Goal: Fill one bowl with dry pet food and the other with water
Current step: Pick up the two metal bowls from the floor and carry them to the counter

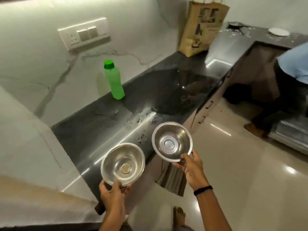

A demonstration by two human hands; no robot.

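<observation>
I hold two empty steel bowls above the front edge of a dark stone counter (93, 130). My left hand (113, 195) grips the near rim of the left bowl (123, 164). My right hand (190, 165) pinches the near rim of the right bowl (172, 141), which hangs past the counter edge over the floor. A green plastic bottle (114, 80) with a green cap stands upright against the back wall. A brown paper bag (202, 29) stands upright at the far end of the counter.
White spilled powder (150, 116) and wet patches lie on the counter near the bowls. A switch panel (84, 33) is on the marble wall. Another person (286, 87) stands at the right by a side counter with a white plate (278, 32). Glossy tile floor lies at the right.
</observation>
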